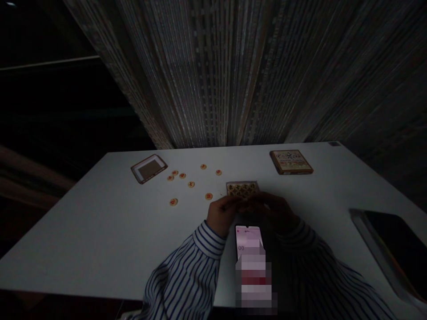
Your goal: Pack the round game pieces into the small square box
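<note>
Both my hands meet at the near edge of a small tray of round game pieces on the white table. My left hand is curled, its fingers closed at the tray's front. My right hand is dark and also curled beside it. What the fingers pinch is hidden in the dim light. Several loose round wooden pieces with red marks lie scattered to the left of the tray. A lit phone lies between my striped sleeves.
An empty box lid or tray sits at the far left of the table, and a printed game box at the far right. A dark tablet-like slab lies at the right edge. A curtain hangs behind the table.
</note>
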Action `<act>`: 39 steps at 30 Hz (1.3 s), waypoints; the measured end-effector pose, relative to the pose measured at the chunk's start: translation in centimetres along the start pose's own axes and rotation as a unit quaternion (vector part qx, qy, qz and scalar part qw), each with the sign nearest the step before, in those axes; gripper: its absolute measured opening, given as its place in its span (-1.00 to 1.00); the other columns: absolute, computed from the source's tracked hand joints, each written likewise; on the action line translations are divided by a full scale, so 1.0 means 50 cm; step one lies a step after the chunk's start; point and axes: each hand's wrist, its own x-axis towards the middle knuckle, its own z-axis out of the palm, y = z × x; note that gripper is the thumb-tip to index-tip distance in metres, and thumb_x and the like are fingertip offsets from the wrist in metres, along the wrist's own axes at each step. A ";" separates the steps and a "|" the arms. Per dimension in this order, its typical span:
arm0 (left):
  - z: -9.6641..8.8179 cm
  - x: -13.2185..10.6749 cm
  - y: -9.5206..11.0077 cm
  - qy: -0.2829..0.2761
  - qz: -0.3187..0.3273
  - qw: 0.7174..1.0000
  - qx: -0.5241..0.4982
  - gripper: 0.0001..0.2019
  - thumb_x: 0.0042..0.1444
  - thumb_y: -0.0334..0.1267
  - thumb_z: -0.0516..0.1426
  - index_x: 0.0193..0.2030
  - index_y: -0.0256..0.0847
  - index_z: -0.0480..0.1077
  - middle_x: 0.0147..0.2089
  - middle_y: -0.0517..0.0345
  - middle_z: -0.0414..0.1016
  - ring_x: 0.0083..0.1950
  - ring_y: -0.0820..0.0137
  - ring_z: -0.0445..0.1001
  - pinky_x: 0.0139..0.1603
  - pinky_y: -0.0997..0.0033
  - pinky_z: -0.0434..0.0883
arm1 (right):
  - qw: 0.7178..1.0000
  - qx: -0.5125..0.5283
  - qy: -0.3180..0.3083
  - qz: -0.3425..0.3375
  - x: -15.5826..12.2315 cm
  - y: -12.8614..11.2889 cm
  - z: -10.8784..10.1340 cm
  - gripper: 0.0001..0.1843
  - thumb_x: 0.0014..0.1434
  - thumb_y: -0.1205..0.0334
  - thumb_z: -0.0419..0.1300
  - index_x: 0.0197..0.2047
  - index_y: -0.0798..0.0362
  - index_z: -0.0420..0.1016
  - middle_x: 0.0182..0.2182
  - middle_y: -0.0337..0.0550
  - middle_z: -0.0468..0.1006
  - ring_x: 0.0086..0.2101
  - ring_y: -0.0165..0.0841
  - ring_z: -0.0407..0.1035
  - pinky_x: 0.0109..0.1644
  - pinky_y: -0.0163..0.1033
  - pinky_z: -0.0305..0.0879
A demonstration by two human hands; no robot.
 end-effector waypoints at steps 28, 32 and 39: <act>0.005 0.012 -0.026 0.045 -0.110 0.979 -0.165 -0.74 -0.28 -0.19 0.28 -0.40 -0.27 0.51 -0.38 0.06 0.58 -0.33 0.37 0.52 -0.24 0.35 0.45 | 0.996 0.069 0.059 0.006 -0.001 0.033 0.038 -0.75 -0.05 0.11 0.22 -0.26 0.02 0.50 -0.37 -0.15 0.59 -0.36 -0.32 0.48 -0.27 -0.18 0.47; 0.007 0.010 -0.022 0.042 -0.121 0.977 -0.171 -0.73 -0.30 -0.19 0.29 -0.41 -0.29 0.51 -0.40 0.05 0.58 -0.36 0.38 0.52 -0.28 0.39 0.45 | 0.997 0.054 0.061 0.010 -0.002 0.040 0.038 -0.75 -0.05 0.12 0.24 -0.26 0.00 0.51 -0.34 -0.16 0.59 -0.32 -0.31 0.47 -0.22 -0.15 0.46; 0.008 0.009 -0.025 0.034 -0.120 0.976 -0.178 -0.71 -0.32 -0.18 0.30 -0.39 -0.27 0.51 -0.39 0.07 0.58 -0.34 0.36 0.53 -0.27 0.36 0.46 | 0.996 0.067 0.058 0.004 -0.001 0.019 0.034 -0.76 -0.03 0.07 0.22 -0.29 -0.01 0.53 -0.36 -0.17 0.59 -0.33 -0.31 0.47 -0.24 -0.17 0.46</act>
